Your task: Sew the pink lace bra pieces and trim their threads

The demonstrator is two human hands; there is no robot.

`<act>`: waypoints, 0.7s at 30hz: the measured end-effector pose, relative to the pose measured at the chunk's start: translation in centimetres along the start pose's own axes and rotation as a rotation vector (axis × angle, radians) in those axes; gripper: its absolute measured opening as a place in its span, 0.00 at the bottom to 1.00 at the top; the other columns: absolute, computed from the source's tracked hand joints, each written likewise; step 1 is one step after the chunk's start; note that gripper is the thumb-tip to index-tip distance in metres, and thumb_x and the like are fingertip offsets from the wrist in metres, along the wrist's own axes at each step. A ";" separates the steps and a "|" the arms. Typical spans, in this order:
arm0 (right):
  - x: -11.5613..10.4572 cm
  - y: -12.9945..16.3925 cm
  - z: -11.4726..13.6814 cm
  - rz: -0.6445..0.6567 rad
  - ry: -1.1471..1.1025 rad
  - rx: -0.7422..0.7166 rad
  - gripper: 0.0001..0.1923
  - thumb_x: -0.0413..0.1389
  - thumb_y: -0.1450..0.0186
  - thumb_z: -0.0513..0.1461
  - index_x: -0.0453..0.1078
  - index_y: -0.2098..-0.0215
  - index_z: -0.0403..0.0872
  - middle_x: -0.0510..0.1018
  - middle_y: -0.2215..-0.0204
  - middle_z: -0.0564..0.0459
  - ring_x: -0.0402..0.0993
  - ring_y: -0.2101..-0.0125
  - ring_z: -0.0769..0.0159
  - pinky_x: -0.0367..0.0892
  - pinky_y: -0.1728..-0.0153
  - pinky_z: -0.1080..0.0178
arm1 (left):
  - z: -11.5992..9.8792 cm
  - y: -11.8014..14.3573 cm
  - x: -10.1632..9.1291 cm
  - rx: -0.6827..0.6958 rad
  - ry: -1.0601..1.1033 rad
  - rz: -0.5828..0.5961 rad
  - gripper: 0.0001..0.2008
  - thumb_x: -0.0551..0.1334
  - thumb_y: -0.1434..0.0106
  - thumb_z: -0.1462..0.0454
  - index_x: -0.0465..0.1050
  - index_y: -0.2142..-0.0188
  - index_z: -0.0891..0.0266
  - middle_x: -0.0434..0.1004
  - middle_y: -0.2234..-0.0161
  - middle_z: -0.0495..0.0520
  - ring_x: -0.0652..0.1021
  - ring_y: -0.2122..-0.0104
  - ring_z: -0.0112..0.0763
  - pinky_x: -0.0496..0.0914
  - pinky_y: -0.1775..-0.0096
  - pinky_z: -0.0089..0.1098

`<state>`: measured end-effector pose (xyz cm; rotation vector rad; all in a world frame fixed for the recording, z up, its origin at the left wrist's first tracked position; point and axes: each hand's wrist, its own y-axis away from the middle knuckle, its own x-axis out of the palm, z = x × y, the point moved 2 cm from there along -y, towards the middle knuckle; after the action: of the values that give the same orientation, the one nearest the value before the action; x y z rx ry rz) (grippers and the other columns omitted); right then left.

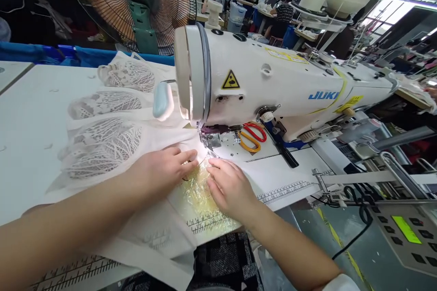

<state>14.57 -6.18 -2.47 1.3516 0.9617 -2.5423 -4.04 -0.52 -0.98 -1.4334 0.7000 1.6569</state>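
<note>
Two bare hands at one white JUKI sewing machine (283, 86) on a white worktop (30, 118).

Left hand (164, 168): palm down, flat on the white fabric (150, 141), fingers (186, 157) close together and extended toward the presser foot (206, 138). Nothing gripped; the hand presses the cloth.

Right hand (228, 186): palm down just beside the left, on a yellowed, glossy taped patch (200, 200) of the worktop, at the edge of the fabric. Fingers narrow, fingertips pointed at the needle area. Whether a fabric edge is pinched beneath them cannot be told.

Fabric: one piece under both hands, its leading edge lying at the presser foot, the rest spreading left over the worktop and hanging off the near edge. Lace panels (102, 145) with a leaf pattern: three counted in a stack to the left of the hands, plus a fourth bunched one (129, 75) further back by the machine head.

Scissors (252, 136): two pairs counted on the machine bed under the arm, one red-handled, one orange-handled, touching each other, well apart from the hands.

Printed ruler scales (287, 189) on the worktop: three visible strips along the near edge.

One standing fan (136, 4) behind the worktop. One control panel (408, 232) with a lit green display, lower right. One thread cone (214, 13) behind the machine head. People seated at benches in the far background; count uncertain.
</note>
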 end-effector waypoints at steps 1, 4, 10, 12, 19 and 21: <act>-0.1 0.0 0.0 -0.014 -0.004 0.007 0.15 0.46 0.33 0.36 0.73 0.58 0.38 0.76 0.54 0.41 0.70 0.53 0.55 0.70 0.52 0.53 | 0.1 0.0 0.1 0.004 0.002 0.013 0.20 0.51 0.39 0.74 0.74 0.52 0.60 0.73 0.48 0.54 0.75 0.59 0.40 0.73 0.65 0.34; -0.3 0.1 -0.1 -0.040 -0.009 0.031 0.14 0.47 0.33 0.36 0.73 0.58 0.40 0.76 0.54 0.42 0.71 0.53 0.56 0.70 0.52 0.54 | 0.1 0.1 0.3 0.018 0.016 0.076 0.21 0.50 0.38 0.74 0.73 0.51 0.61 0.71 0.45 0.55 0.75 0.57 0.40 0.72 0.66 0.33; -0.5 0.1 -0.2 -0.099 -0.030 0.030 0.13 0.47 0.33 0.36 0.73 0.61 0.41 0.77 0.57 0.43 0.73 0.57 0.58 0.72 0.55 0.55 | 0.6 0.0 0.1 -0.021 0.051 0.139 0.22 0.50 0.38 0.75 0.72 0.49 0.57 0.70 0.43 0.53 0.74 0.52 0.38 0.72 0.62 0.31; -0.5 0.1 -0.3 -0.105 -0.030 0.033 0.13 0.47 0.33 0.36 0.73 0.61 0.42 0.77 0.57 0.44 0.73 0.57 0.58 0.72 0.56 0.55 | 0.9 -0.1 0.0 -0.014 0.072 0.173 0.23 0.51 0.38 0.74 0.71 0.47 0.57 0.69 0.43 0.54 0.73 0.50 0.39 0.73 0.59 0.32; -0.4 0.2 -0.4 -0.110 -0.033 0.031 0.12 0.48 0.34 0.36 0.73 0.61 0.42 0.77 0.58 0.43 0.73 0.57 0.58 0.72 0.56 0.55 | 1.7 -0.6 -0.1 -0.028 0.115 0.212 0.25 0.50 0.39 0.75 0.69 0.46 0.56 0.68 0.42 0.52 0.71 0.46 0.40 0.72 0.55 0.33; -0.4 0.2 -0.4 -0.105 -0.033 0.032 0.12 0.48 0.34 0.36 0.73 0.61 0.42 0.77 0.58 0.43 0.73 0.57 0.58 0.72 0.56 0.55 | 1.8 -0.6 -0.1 -0.028 0.120 0.210 0.24 0.50 0.38 0.74 0.70 0.46 0.56 0.68 0.42 0.53 0.70 0.46 0.40 0.71 0.53 0.33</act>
<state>15.14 -6.20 -2.43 1.2960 1.0165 -2.6584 -4.44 1.28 -0.46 -1.5318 0.9245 1.7556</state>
